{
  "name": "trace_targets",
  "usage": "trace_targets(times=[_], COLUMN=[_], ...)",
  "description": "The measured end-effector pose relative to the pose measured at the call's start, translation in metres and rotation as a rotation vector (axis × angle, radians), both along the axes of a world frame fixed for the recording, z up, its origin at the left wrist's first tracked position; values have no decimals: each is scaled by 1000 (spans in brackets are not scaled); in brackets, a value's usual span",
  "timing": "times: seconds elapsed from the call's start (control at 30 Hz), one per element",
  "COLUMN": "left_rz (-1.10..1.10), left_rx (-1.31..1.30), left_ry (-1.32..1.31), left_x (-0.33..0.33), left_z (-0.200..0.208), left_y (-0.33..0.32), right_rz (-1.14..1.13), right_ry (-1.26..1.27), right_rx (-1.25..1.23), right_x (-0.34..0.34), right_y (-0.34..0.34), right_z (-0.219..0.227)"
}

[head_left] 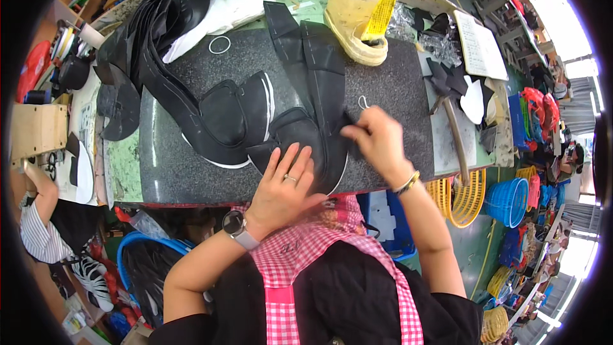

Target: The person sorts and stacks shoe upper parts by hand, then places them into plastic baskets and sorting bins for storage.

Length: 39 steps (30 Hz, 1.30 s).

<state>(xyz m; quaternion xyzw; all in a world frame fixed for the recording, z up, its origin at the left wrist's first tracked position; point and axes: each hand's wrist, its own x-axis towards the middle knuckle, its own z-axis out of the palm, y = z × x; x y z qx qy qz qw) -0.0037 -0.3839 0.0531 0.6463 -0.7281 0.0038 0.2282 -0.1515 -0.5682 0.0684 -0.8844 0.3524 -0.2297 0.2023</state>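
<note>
A dark speckled stone slab is seen on the surface, covered with black leather pieces. The left hand is laid flat and open, fingers spread, pressing down on a black leather piece near the slab's front edge. A ring is worn on one finger, a watch on the wrist. The right hand is closed in a pinch, its fingertips gripping the right edge of the same leather piece, just beside the left hand. A bracelet is worn on the right wrist.

A long black strip runs up from the held piece toward the back of the slab. More black pieces with white edges are overlapped to the left, touching the held one. A stack of black leather is piled at the slab's back left, white sheets beside it. A rubber band lies on the slab near the white sheets. A pale yellow foam block with a yellow mesh piece on it is set at the back, well apart from the hands. A hammer lies on the right, a paper sheet behind it. Yellow and blue baskets are seen lower right. A pink checked apron is worn. Another person in a striped shirt is at far left.
</note>
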Motion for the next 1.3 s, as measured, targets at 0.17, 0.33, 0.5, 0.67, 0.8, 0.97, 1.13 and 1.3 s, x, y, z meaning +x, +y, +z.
trace_targets(times=[0.17,0.33,0.5,0.67,0.8,0.97,1.13,1.3], left_rz=[-17,17,8,-2,-7,-42,-60,-178], left_rx=[46,27,15,25,-11,42,102,305], left_ry=[55,53,29,-10,-14,-26,-84,94], left_x=[4,3,4,0,4,8,6,31], left_z=[-7,-13,-7,-11,-17,-4,6,45], left_y=[-3,2,3,4,7,8,7,-11], right_rz=[412,541,92,409,321,419,698,-12], right_ry=[-42,-77,-11,73,93,-47,41,-381], right_rx=[152,216,185,96,66,-14,136,288], right_x=[-1,0,12,72,88,103,108,88], right_y=[27,20,-22,-10,-29,-29,12,-56], right_z=[-1,12,21,4,9,-3,7,60])
